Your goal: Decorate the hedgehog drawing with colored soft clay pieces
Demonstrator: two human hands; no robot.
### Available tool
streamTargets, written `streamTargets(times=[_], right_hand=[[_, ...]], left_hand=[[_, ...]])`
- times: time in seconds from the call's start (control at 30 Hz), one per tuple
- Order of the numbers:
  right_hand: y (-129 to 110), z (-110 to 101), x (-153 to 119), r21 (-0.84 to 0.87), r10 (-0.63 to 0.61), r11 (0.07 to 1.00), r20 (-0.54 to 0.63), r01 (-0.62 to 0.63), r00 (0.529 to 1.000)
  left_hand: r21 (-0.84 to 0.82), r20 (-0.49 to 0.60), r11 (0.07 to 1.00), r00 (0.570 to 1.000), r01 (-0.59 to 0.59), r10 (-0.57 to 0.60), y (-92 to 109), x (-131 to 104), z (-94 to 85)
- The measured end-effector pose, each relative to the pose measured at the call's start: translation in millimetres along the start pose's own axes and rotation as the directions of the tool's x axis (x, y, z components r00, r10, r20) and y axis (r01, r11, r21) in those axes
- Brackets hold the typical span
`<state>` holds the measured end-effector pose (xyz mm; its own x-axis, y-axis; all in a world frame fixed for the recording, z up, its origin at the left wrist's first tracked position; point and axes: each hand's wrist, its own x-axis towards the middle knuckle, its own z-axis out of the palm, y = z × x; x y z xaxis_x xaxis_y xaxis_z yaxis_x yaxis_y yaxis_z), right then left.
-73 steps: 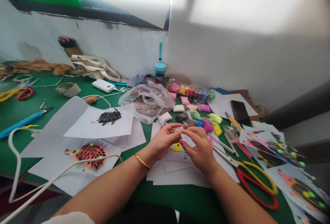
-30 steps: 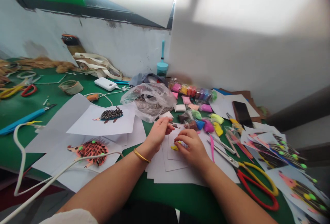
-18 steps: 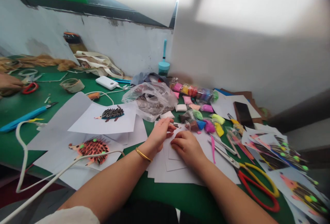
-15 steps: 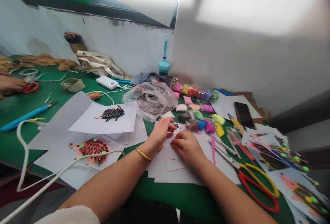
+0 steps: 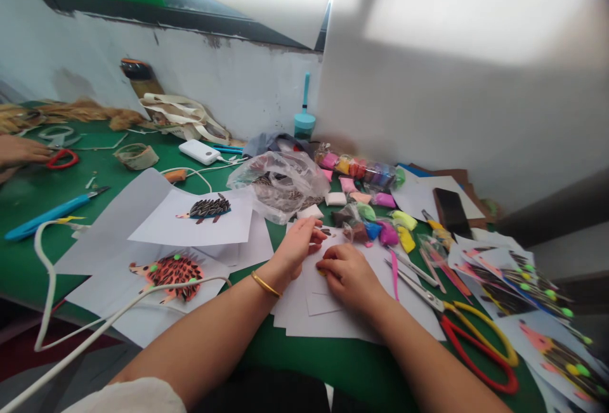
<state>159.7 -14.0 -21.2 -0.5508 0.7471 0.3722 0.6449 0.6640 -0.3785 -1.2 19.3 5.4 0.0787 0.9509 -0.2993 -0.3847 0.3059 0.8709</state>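
With fingertips drawn narrowly together on the right hand [image 5: 349, 278], touching a yellow piece [image 5: 322, 271] above the near white papers [image 5: 304, 325]. Mostly hidden under those fingers; cannot tell whether pinched or merely pressed. With fingers loosely curled and wider apart on the left hand [image 5: 295, 247], just left of the right one, leaving a gap towards the thumb. On the left wrist, a gold-coloured bangle [image 5: 265, 284].

Just beyond the left hand, dark seed-like pieces [image 5: 326, 231] on the papers and a white packet [image 5: 310, 211] on the green table [image 5: 259, 353]. Farther off, a clear plastic bag [image 5: 295, 169] of striped seeds. To the right of the right hand, a pink strip [image 5: 394, 275], then red-and-yellow-handled scissors [image 5: 431, 301] with blades over the papers. Beyond, coloured packets [image 5: 389, 233] lying close together. On the left, a black-spined hedgehog picture [image 5: 210, 209] and, nearer, an orange hedgehog picture [image 5: 174, 273], crossed by a white cable [image 5: 114, 324]. At the far right, overlapping hedgehog pictures [image 5: 497, 267]. At the left edge, another person's hand [image 5: 21, 150] beside a red handle [image 5: 63, 159].
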Motion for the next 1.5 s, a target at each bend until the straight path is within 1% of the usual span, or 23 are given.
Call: streamTargets(times=[0.4,0.67,0.83,1.03,1.13,1.2,1.27,1.3,1.33,1.4,1.5], right_hand=[[1.4,-5.8,-1.7,0.011,0.018,1.0,0.035,-0.019,0.999],[0.5,-6.1,-2.2,0.017,0.008,1.0,0.048,-0.009,0.999],[3.3,-7.1,-3.0,0.018,0.012,1.0,0.014,-0.012,1.0],[2.2,-5.2,-2.9,0.022,-0.007,1.0,0.035,0.007,0.999],[6.2,-8.4,-3.5,0.025,-0.002,1.0,0.009,0.002,1.0],[13.7,-15.9,-5.2,0.017,0.039,0.999,-0.044,-0.039,0.998],[24.1,-27.0,-8.0,-0.005,0.121,0.993,-0.098,-0.122,0.988],[29.8,-33.1,-9.7,-0.023,0.173,0.984,-0.103,-0.176,0.98],[35.3,-38.9,-11.6,-0.042,0.228,0.972,-0.094,-0.233,0.969],[45.2,-48.1,-15.8,-0.069,0.316,0.946,-0.032,-0.318,0.948],[54.9,-53.6,-22.1,-0.091,0.37,0.927,0.064,-0.364,0.927]], left_hand=[[0.008,-0.005,1.0,1.0,0.011,-0.011,0.9,-1.0,0.7],[0.012,0.002,1.0,1.0,0.01,-0.01,-0.1,0.4,-0.3],[0.009,0.003,1.0,1.0,0.009,-0.009,-0.1,0.4,-0.5],[0.02,-0.006,1.0,1.0,0.013,-0.013,-0.2,1.3,-0.1],[0.015,-0.002,1.0,1.0,0.011,-0.011,-0.3,1.7,-0.5],[0.011,-0.002,1.0,1.0,0.017,-0.016,-0.4,2.0,-0.9],[0.011,-0.006,1.0,1.0,0.024,-0.024,-0.5,2.4,-1.3],[0.012,-0.007,1.0,1.0,0.026,-0.026,-0.5,2.6,-1.5],[0.014,-0.007,0.999,1.0,0.028,-0.028,-0.4,2.8,-1.6],[0.014,-0.003,0.999,1.0,0.031,-0.031,-0.1,3.3,-1.9],[0.012,-0.004,0.999,0.999,0.035,-0.035,0.8,3.7,-2.2]])
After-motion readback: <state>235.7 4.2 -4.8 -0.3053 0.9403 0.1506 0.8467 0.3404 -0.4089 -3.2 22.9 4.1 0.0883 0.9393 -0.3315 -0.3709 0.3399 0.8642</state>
